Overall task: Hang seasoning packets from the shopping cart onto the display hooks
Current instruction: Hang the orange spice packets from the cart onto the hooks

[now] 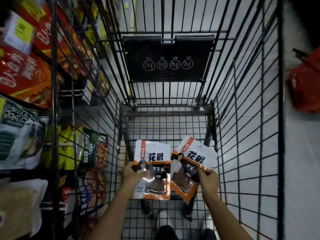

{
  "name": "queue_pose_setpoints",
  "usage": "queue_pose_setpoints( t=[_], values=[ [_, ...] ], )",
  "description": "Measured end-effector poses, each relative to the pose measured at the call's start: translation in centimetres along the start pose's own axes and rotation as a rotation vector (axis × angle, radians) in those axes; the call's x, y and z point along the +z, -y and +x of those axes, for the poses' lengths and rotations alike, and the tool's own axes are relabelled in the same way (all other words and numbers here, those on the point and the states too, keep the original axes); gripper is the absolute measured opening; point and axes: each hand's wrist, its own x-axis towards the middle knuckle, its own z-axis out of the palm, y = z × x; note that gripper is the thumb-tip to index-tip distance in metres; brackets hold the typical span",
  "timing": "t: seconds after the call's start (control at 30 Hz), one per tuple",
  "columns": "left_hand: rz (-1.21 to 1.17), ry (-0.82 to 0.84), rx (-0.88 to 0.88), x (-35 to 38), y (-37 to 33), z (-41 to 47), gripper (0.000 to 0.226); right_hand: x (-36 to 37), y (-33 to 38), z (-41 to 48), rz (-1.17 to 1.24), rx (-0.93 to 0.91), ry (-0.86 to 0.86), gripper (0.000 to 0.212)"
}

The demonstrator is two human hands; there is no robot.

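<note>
I look straight down into a black wire shopping cart (242,135). My left hand (133,172) grips a white-and-orange seasoning packet (153,163) by its left edge, thumb on the front. My right hand (207,179) holds a second packet of the same kind (188,167) by its right edge, tilted to the right. Both packets are low in the basket, side by side and nearly touching. Each has a clear window showing dark spice. No display hook can be made out.
Shelves and racks of packaged goods (26,75) line the left side, close against the cart wall. The cart's folded black child-seat flap (166,58) is at the far end. A red bag (304,84) lies on the floor to the right.
</note>
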Motion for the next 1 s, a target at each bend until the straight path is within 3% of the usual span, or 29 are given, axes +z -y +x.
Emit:
queue_pose_setpoints(
  t=[0.07, 0.2, 0.33, 0.47, 0.53, 0.63, 0.83, 1.0],
  values=[
    [-0.02, 0.014, -0.045, 0.3, 0.7, -0.5, 0.065, 0.0, -0.6, -0.2, 0.084, 0.019, 0.077, 0.029],
    [0.002, 0.011, -0.09, 0.7, 0.8, -1.0, 0.033, 0.3, -1.3, -0.4, 0.277, 0.064, 0.179, 0.019],
    [0.019, 0.079, -0.094, 0.5, 0.7, -1.5, 0.039, 0.3, -1.0, -0.9, 0.438, 0.125, 0.241, 0.02],
    [-0.033, 0.041, -0.037, -0.3, 0.5, -2.9, 0.037, -0.6, 0.4, -2.6, 0.488, 0.139, 0.297, 0.008],
    [-0.091, 0.002, -0.002, -1.1, -0.2, -4.4, 0.031, -1.5, 1.2, -3.9, 0.504, 0.112, 0.329, 0.006],
    [-0.195, -0.048, 0.061, -2.9, -1.4, -7.0, 0.044, -3.5, 3.1, -6.4, 0.514, 0.053, 0.391, 0.005],
    [-0.335, -0.134, 0.248, -7.3, -4.2, -15.2, 0.043, -8.4, 7.0, -11.8, 0.436, -0.149, 0.564, 0.027],
    [-0.421, -0.306, 0.39, -11.4, -5.1, -24.5, 0.072, -13.7, 10.5, -17.1, 0.238, -0.366, 0.714, 0.019]
  ],
)
